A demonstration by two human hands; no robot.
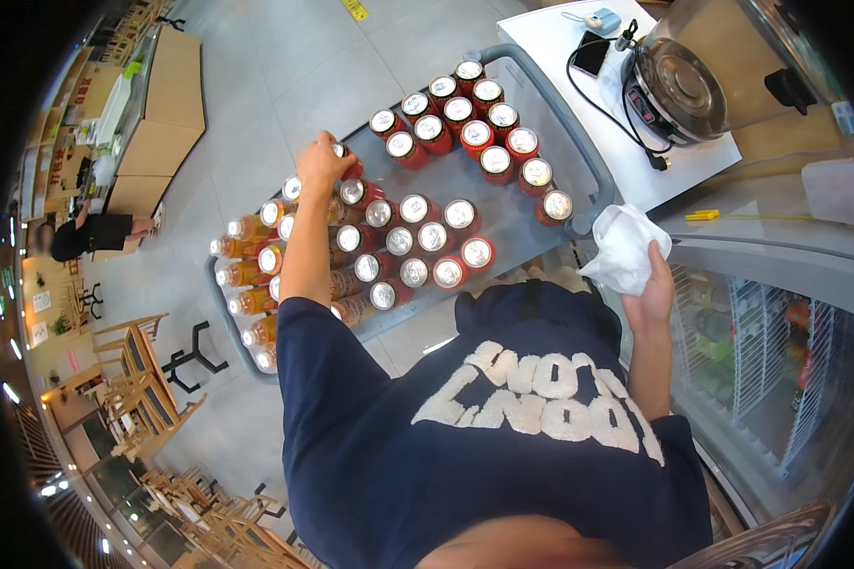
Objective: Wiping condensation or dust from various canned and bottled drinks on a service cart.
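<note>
My left hand reaches over the cart's far edge, its fingers around the top of a red drink can. My right hand holds a crumpled white cloth or tissue beside the cart's right end. On the grey utility cart stand many upright red cans with silver tops, one group at the upper right and another nearer me. Bottles of orange drink with white caps are packed at the cart's left end. My left forearm hides some of the cans and bottles.
A white table at the upper right holds a round electric appliance, a phone and cables. A glass-door refrigerator with wire shelves stands at my right. Wooden chairs and a counter are at the left, where a person stands.
</note>
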